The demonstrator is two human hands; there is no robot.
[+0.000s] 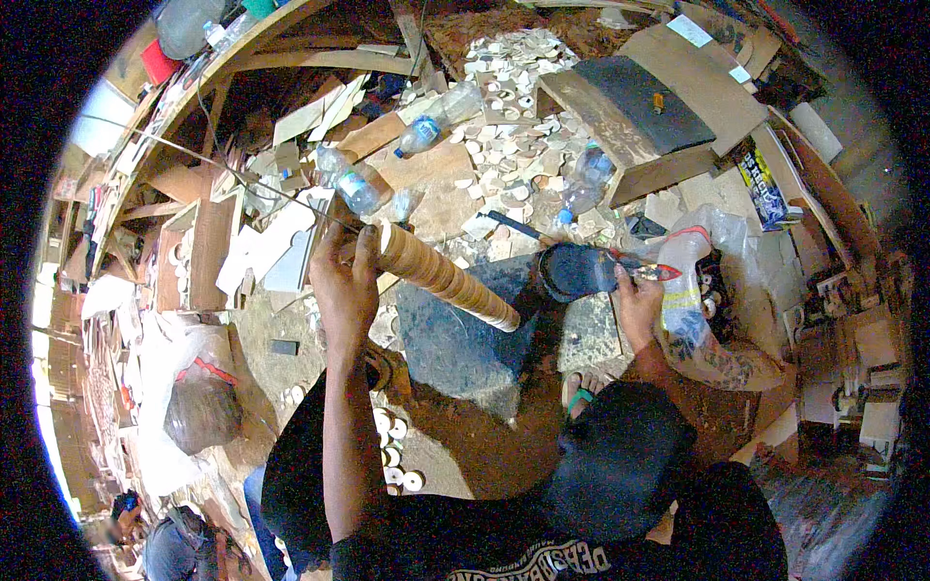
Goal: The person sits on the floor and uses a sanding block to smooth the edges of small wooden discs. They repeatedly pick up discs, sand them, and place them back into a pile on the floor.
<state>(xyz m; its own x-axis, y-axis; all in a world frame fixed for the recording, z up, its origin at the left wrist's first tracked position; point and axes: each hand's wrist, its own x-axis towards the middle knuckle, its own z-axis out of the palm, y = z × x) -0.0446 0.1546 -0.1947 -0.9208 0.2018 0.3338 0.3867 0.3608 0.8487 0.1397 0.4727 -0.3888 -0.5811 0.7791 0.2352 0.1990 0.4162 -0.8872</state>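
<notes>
My left hand (347,276) is closed round the upper end of a long stack of round wooden discs (448,277), which slants down to the right. A thin rod (242,176) runs from that hand to the upper left. My right hand (636,308) is closed on a slim red-tipped handle (659,272) beside a black pot (572,270). The handle's other end is hard to make out at the pot. A dark stick (513,226) leans at the pot's far left edge. Below the stack lies a dark, stained board (455,334).
Loose pale discs (513,136) pile up at the back. Plastic bottles (420,134) lie near them. A wooden box (630,116) with a dark top stands back right, a clear bag (688,281) right. Rolled discs (392,441) lie near my leg. Another person (179,544) is lower left.
</notes>
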